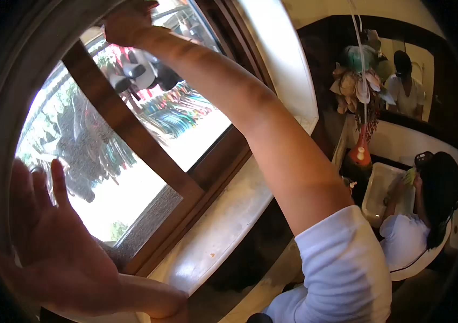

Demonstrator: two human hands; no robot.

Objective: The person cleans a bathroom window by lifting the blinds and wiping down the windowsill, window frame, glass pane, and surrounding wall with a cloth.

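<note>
My left hand is raised at the lower left, fingers apart, in front of the window's dark surround, with a ring on one finger. Whether the palm touches the frame is unclear. Stretched across the view, my right arm ends in my right hand high against the upper part of the window pane. Its fingers are bent in and partly hidden, so what they hold cannot be made out. A brown wooden window frame divides the glass between the hands.
A pale stone sill runs below the window. At right, a person leans over a white sink with something green in hand. A red vase with dried flowers stands by a mirror. Outside hang colourful goods.
</note>
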